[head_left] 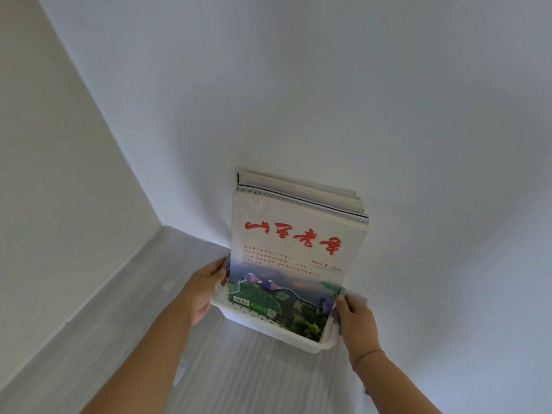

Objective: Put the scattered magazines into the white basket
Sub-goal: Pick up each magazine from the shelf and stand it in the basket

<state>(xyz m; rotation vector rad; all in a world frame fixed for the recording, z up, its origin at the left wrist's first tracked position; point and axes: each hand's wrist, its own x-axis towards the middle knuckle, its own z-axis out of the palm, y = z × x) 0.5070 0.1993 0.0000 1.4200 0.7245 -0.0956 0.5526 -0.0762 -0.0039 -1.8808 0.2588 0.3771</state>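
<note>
Head view: my left hand and right hand each clasp an end of the white basket on the grey floor. Magazines stand stacked inside against the wall; none lie scattered, so I judge it nearly done.

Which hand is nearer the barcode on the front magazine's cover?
Left. The left hand grips the white basket at its left end, close beside the barcode. The right hand holds the opposite end, across the cover.
</note>
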